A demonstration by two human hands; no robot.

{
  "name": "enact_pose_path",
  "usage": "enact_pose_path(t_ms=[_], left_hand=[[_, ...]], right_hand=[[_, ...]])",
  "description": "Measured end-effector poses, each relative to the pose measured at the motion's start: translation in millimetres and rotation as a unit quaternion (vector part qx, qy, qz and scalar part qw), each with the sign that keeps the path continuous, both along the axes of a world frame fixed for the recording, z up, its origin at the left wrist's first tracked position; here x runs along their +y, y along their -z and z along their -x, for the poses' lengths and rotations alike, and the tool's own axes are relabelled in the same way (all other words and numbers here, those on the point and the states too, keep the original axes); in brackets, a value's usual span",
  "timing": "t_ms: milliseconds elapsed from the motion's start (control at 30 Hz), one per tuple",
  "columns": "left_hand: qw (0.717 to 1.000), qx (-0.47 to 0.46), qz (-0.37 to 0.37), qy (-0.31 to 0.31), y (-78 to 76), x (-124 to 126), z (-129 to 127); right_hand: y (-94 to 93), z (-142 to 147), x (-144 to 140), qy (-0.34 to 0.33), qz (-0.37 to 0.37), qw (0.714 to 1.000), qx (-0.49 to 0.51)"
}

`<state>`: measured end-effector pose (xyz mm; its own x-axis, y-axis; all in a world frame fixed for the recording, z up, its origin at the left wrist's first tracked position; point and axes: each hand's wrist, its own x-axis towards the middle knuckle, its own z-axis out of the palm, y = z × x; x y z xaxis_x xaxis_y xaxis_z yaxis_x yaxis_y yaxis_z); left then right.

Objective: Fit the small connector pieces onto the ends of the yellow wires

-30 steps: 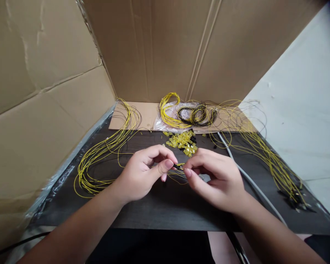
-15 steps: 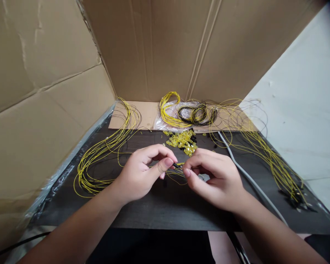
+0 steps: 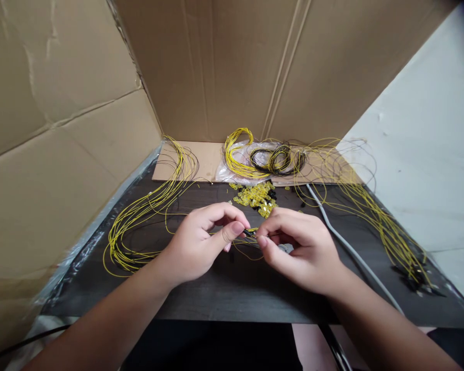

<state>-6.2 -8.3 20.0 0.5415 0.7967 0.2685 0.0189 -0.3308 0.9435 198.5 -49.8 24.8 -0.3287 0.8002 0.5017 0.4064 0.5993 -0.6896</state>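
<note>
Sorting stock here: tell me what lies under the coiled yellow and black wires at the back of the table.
The coiled yellow and black wires rest on a clear plastic bag, which lies on a flat cardboard sheet on the dark table. What lies beneath the bag's middle is covered.

Nothing readable is showing up anywhere here, honestly. The cardboard walls (image 3: pixel 224 67) are looking totally blank, no print, no labels, no shipping marks. The dark table (image 3: pixel 224 293) and the wire bundles (image 3: pixel 139 226) aren't carrying any tags or numbers either.
</note>
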Motion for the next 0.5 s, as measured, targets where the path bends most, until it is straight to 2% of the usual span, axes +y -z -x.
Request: enact_pose_path(t_ms=[300, 500], left_hand=[[0.997, 0.041, -0.061, -0.014, 0.0, 2.2, 0.8], [1.0, 0.002, 0.01, -0.003, 1.7, 1.6, -0.3]], right_hand=[[-0.8, -0.1, -0.3, 0.016, 0.02, 1.0, 0.016], [-2.3, 1.0, 0.6, 0.0, 0.085, 0.994, 0.062]])
